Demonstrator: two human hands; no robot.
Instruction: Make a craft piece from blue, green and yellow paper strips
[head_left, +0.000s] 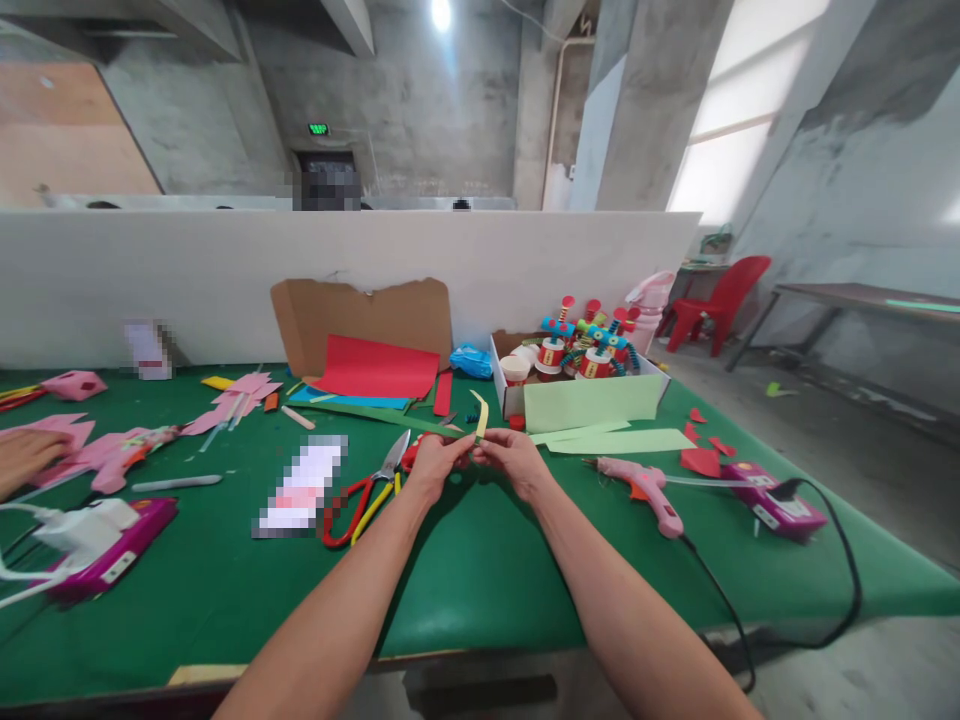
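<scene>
yellow strip (481,413) upright, long axis vertical, foot in grip of left hand (433,463) and right hand (514,461)

**Bright daylit workroom, wide-angle view from the head.**
Daylight floods in from the tall window (750,110) at upper right, which is blown out to plain white. A ceiling lamp (441,12) flares at the top edge. The green table (480,600) is evenly lit, with soft shadows under the forearms (352,620) and a mild sheen on the cloth. The back wall (420,100) is dimmer and grey. The left hand (433,463), the right hand (517,462) and the paper strip (481,415) pinched between them are sharp. Straight lines bow toward the edges, where the forearms look stretched and detail softens. Three small patches (300,487) are pixelated.
</scene>
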